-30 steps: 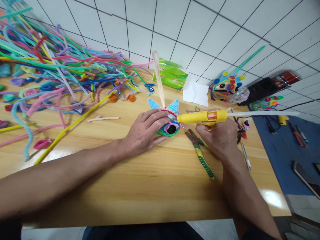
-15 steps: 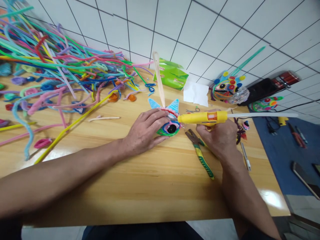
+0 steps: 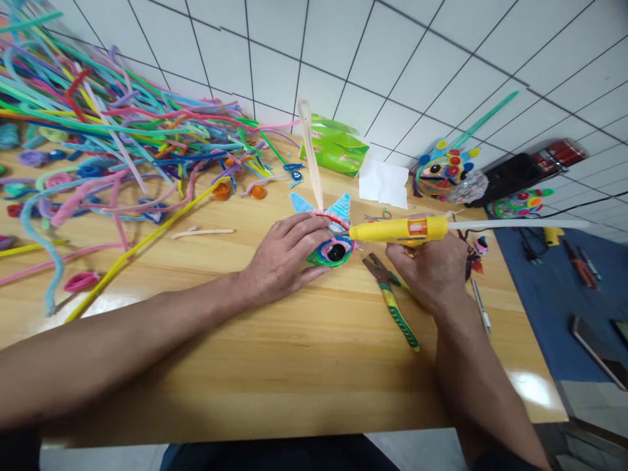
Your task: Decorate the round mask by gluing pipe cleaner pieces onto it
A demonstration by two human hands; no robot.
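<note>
My left hand (image 3: 289,255) is closed over a pipe-cleaner figure (image 3: 342,214) lying on the table. Blue pointed ears, a pink and red band and a big black eye show on it; my fingers hide its left part. A pale band stands up from its top. My right hand (image 3: 426,268) grips a yellow hot glue gun (image 3: 402,231), with a long white glue stick out of its back. The gun's nozzle points left and reaches the figure beside my left fingertips; whether it touches cannot be made out. Pliers (image 3: 392,304) with green and yellow handles lie between my hands.
A heap of coloured pipe cleaners (image 3: 147,131) fills the left back. Behind the figure are a green packet (image 3: 338,147), white paper (image 3: 384,182) and small scissors (image 3: 380,216). A finished-looking figure (image 3: 444,173) leans at the tiled wall. A pen (image 3: 481,306) lies at right.
Almost nothing differs. Both hands, the glue gun and the figure keep their places; the whole view has shifted very slightly.
</note>
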